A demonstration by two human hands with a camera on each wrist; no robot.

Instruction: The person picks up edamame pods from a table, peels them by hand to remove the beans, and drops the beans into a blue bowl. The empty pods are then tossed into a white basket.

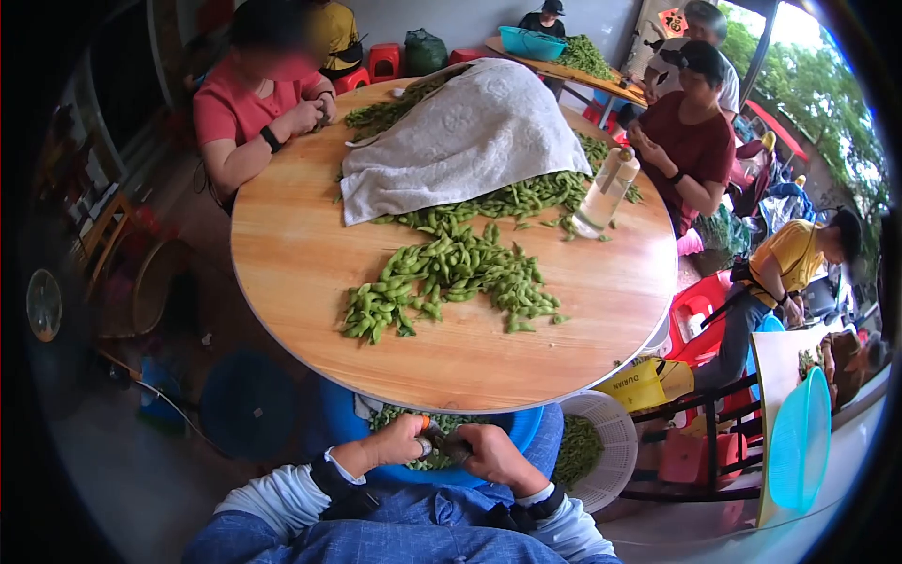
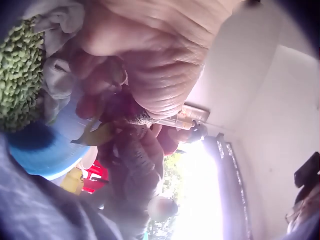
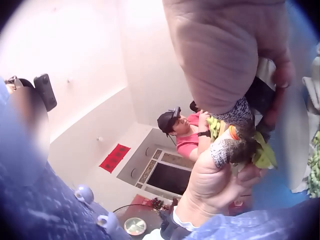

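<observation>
1 yellow-green soybean pod [image 3: 266,154] sits between the 2 hands above the blue plastic basin [image 1: 532,426]; in the left wrist view its tapered tip points left, its visible long axis nearly level. Speckled grey fabric covers [image 3: 219,152] wrap the thumbs. Small rounded beans [image 2: 20,75] fill the basin. The left hand [image 1: 398,442] pinches the pod; the right hand [image 1: 496,454] has curled fingers close against it, but I cannot tell whether they grip it. Plump pods [image 1: 451,268] heap on the round, wood-grained table [image 1: 282,273].

Left grip [image 1: 396,444], right grip [image 1: 495,453], seemingly pinching.
</observation>
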